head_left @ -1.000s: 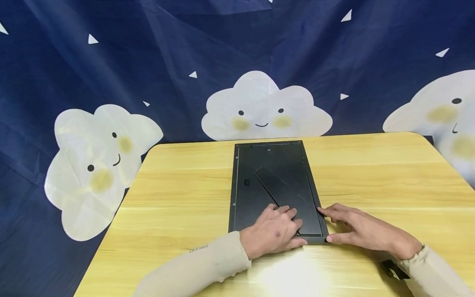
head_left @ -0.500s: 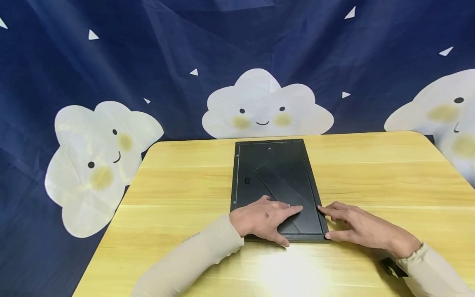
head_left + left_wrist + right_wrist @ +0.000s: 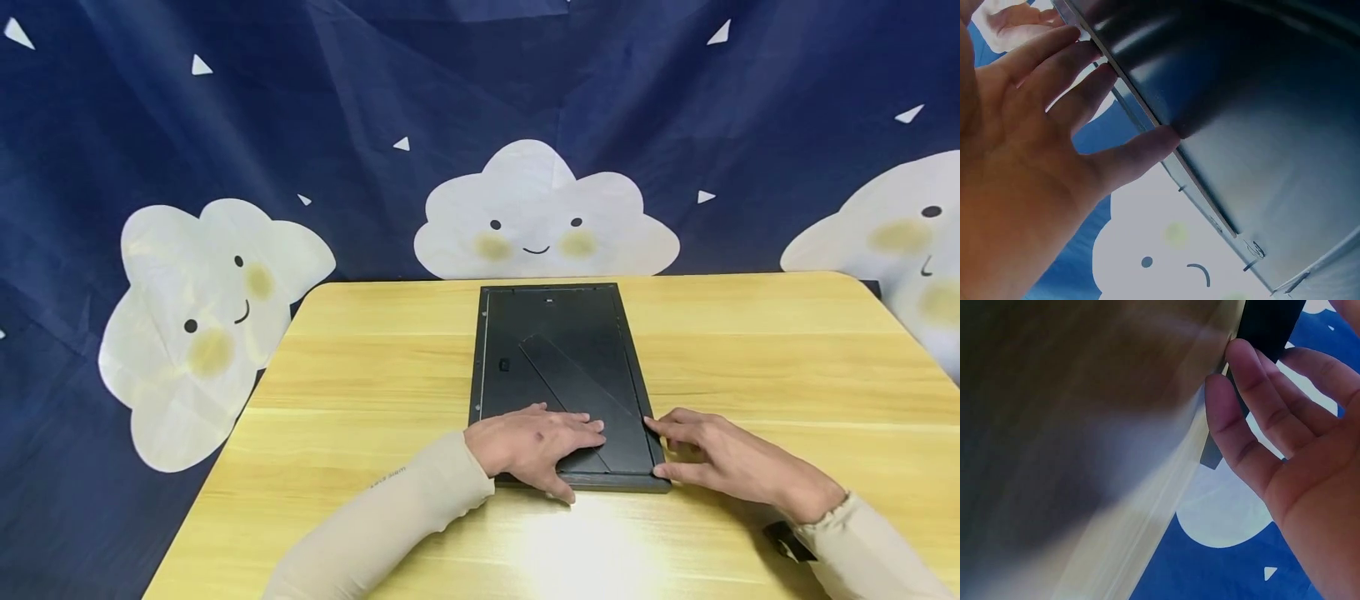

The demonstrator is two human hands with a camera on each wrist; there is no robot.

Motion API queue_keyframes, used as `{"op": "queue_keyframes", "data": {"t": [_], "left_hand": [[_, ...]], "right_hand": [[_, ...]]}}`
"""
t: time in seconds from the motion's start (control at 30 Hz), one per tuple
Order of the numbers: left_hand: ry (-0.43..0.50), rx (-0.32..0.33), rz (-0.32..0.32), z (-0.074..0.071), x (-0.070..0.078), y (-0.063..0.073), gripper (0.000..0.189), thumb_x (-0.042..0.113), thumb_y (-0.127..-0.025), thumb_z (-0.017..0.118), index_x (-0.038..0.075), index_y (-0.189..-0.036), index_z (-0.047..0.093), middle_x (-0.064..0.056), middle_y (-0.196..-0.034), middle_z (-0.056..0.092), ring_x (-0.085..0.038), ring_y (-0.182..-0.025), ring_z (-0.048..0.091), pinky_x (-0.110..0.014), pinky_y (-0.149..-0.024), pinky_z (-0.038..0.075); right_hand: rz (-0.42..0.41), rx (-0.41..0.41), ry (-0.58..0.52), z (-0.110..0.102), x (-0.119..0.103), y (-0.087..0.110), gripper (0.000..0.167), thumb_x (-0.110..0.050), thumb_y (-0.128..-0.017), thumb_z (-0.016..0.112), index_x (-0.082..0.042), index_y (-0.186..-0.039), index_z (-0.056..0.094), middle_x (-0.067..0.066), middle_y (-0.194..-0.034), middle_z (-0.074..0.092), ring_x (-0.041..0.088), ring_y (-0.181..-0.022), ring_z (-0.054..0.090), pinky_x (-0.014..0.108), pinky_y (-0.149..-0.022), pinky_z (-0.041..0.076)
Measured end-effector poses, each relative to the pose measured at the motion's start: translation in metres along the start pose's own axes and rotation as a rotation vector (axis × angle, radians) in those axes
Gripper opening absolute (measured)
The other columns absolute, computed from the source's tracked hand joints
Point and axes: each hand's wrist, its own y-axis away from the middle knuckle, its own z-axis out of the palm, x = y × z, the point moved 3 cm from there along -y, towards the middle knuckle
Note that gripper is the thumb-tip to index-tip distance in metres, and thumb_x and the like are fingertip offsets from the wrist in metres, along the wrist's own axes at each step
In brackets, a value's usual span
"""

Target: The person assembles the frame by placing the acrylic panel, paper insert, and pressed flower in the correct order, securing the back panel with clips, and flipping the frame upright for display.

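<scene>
You apparently brace the frame (image 3: 581, 329) | left hand (image 3: 536, 447): spread over its back | right hand (image 3: 723, 457): uncurled, touching its right edge | next: likely even pressure

The left sleeve (image 3: 390, 521), long and cream-coloured, carries small dark lettering (image 3: 387, 477) too small to read. The matching right sleeve (image 3: 870, 550) ends in a gathered cuff (image 3: 827, 511) beside a black piece (image 3: 778, 537), partly hidden. The left hand (image 3: 536, 448) and right hand (image 3: 738, 460) are bare.

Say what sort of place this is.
Probably an indoor tabletop recording spot: a yellow wood-grain table, a navy fabric backdrop with white smiling clouds, and a black rectangular picture frame.
</scene>
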Motion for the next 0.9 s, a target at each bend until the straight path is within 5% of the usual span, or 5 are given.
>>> {"op": "queue_keyframes", "data": {"t": [0.53, 0.9], "left_hand": [[0.022, 0.005, 0.018, 0.001, -0.006, 0.005, 0.083, 0.045, -0.085, 0.076, 0.019, -0.154, 0.039, 0.007, -0.161, 0.029, -0.006, -0.147, 0.023, -0.044, -0.115, 0.032], [0.015, 0.049, 0.042, 0.001, -0.006, 0.006, 0.084, 0.045, -0.081, 0.08, 0.018, -0.152, 0.044, 0.005, -0.159, 0.034, -0.007, -0.146, 0.027, -0.044, -0.112, 0.036]], "right_hand": [[0.012, 0.023, 0.058, 0.004, -0.006, -0.011, 0.057, -0.033, -0.093, 0.073, 0.012, -0.126, 0.063, -0.007, -0.103, 0.059, -0.001, -0.076, 0.053, 0.02, -0.064, 0.05], [0.183, -0.037, -0.007, 0.006, -0.011, -0.011, 0.083, -0.057, -0.083, 0.072, 0.008, -0.133, 0.056, -0.007, -0.094, 0.055, 0.008, -0.084, 0.053, 0.025, -0.069, 0.047]]}}
